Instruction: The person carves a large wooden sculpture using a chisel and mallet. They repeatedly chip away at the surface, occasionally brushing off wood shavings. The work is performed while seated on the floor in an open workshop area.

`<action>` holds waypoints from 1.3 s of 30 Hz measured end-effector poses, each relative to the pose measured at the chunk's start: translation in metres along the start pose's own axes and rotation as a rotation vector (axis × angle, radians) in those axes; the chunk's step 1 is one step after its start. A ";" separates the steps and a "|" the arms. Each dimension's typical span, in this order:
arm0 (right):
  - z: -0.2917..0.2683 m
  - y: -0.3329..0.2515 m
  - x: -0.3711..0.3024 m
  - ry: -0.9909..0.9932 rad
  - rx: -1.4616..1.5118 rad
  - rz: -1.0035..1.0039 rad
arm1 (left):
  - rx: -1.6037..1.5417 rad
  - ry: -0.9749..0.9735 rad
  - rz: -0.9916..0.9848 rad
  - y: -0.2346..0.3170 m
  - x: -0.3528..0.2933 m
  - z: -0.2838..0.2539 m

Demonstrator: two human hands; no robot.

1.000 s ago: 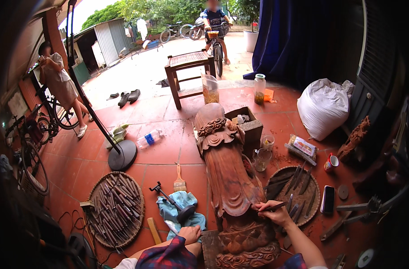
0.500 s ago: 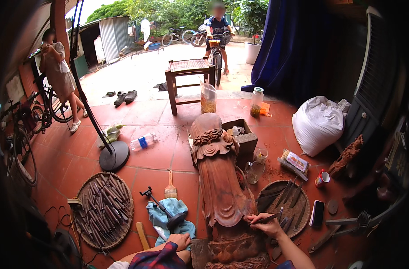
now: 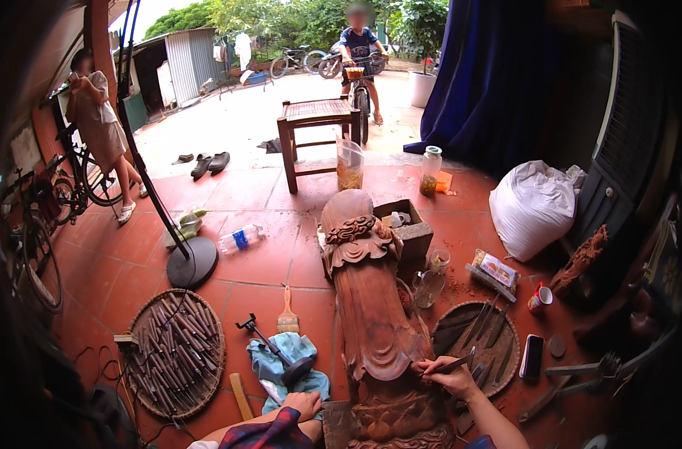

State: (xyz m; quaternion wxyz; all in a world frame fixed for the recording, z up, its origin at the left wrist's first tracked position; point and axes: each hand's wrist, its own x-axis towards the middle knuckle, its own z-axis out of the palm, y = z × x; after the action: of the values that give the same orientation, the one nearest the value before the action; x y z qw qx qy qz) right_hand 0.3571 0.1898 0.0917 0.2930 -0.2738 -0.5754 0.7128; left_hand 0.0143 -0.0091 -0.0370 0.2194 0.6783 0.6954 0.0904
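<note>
A reddish-brown carved wooden statue (image 3: pixel 375 310) lies lengthwise in front of me, with draped folds and a carved base toward me. At its right edge, my right hand (image 3: pixel 452 380) is closed around a slim dark tool (image 3: pixel 455 364), held like a pen. Its near end meets the wood by the lowest folds; the kind of tool is unclear. My left hand (image 3: pixel 303 405) rests on my leg with fingers curled and nothing visible in it. Beside it are a blue cloth (image 3: pixel 311 350), a black phone-holder stand (image 3: pixel 292 367) and a wooden block (image 3: pixel 336 425).
A round basket (image 3: pixel 223 367) of chisels is at left, near a paintbrush (image 3: pixel 288 322). On the right are a tray (image 3: pixel 514 367) of blades, a phone (image 3: pixel 532 357), a cup (image 3: pixel 541 298) and a white sack (image 3: pixel 537 209). A stool (image 3: pixel 318 112) stands ahead; two people are farther off.
The view has shifted slightly, so everything sits a little farther right. My right hand keeps its hold on the tool at the statue's edge, and my left hand stays put.
</note>
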 end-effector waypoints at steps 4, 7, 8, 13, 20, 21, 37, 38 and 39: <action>-0.001 0.002 0.000 -0.023 -0.007 0.005 | 0.010 0.015 0.012 -0.001 -0.004 0.000; -0.008 0.008 -0.001 -0.020 -0.045 -0.011 | -0.001 0.030 0.017 -0.002 0.000 0.005; -0.004 0.006 -0.001 -0.009 -0.033 0.002 | -0.004 0.034 0.014 -0.003 0.000 0.005; -0.008 0.012 -0.003 0.010 -0.072 -0.002 | 0.004 0.017 0.003 -0.002 0.000 0.006; 0.004 -0.002 -0.003 0.058 -0.055 0.018 | 0.001 0.027 -0.009 0.000 -0.001 0.003; 0.003 0.000 -0.003 0.064 -0.074 0.017 | 0.003 0.020 -0.007 -0.001 -0.001 0.004; -0.002 0.011 -0.003 0.034 -0.114 -0.037 | -0.029 0.022 -0.017 0.005 -0.002 -0.004; 0.002 0.007 -0.004 0.029 -0.071 -0.037 | -0.033 0.029 -0.017 0.006 -0.002 -0.005; 0.005 0.004 -0.003 0.025 -0.028 -0.036 | -0.032 0.030 -0.018 0.006 -0.002 -0.005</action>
State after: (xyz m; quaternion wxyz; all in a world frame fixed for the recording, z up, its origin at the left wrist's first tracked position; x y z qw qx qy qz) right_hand 0.3556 0.1837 0.0887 0.3092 -0.2762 -0.5864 0.6959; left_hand 0.0172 -0.0099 -0.0300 0.2208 0.6670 0.7031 0.1096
